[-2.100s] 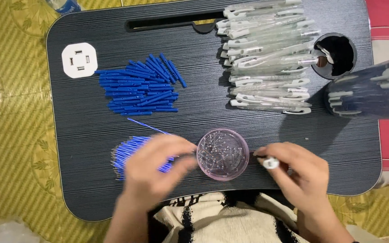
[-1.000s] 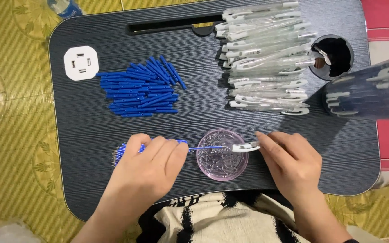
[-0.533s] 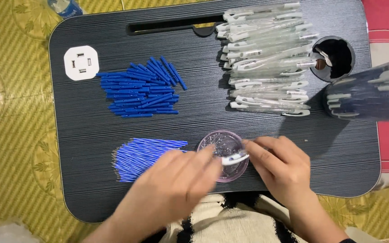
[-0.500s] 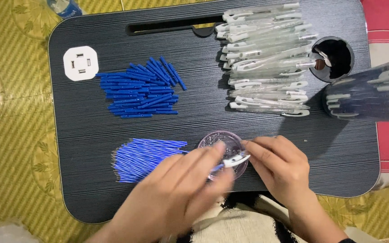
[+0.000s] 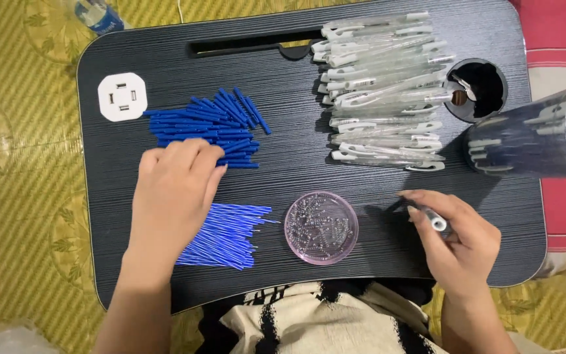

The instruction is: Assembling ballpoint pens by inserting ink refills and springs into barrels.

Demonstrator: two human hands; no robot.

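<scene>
Blue caps under my left hand, fingers loose, nothing gripped; right hand pinches one clear pen barrel, while most barrels and refills look unassembled on the black tray.

The lap tray is black with fine grain; a white socket plate sits at ten o'clock. Pen caps and refills are blue, the pen barrels clear and the small dish pinkish. The floor mat is yellow, leaf-patterned.
</scene>
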